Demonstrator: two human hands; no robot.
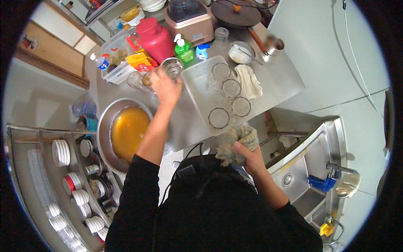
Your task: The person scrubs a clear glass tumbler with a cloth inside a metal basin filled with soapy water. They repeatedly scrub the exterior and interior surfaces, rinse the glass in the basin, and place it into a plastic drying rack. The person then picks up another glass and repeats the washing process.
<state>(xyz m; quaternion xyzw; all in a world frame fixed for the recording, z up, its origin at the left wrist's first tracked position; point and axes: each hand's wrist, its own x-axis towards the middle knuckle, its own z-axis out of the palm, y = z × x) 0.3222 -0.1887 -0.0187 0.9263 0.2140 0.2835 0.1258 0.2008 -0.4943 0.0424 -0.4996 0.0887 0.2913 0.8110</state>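
Observation:
My left hand [166, 86] is blurred and reaches over the steel counter [184, 126], thumb apart from the fingers. It overlaps the near side of a shiny metal bowl [174, 66]; whether it grips anything cannot be told. Just left of the fingers, a clear glass mug [136, 80] lies beside another glass [147, 79] that is partly covered. In my right hand [253, 159] is a bunched, greyish cloth [237, 138], held at the near end of a translucent plastic tray [196, 91]. Several clear glass mugs [219, 118] stand in that tray, mostly along its right side.
A wide metal basin [104, 138] of amber liquid sits at the counter's left. Behind are a red jug [156, 39], a green pump bottle [184, 52] and a lidded pan [236, 14]. A folded cloth [248, 82] lies right of the tray; a steel sink [308, 167] is lower right.

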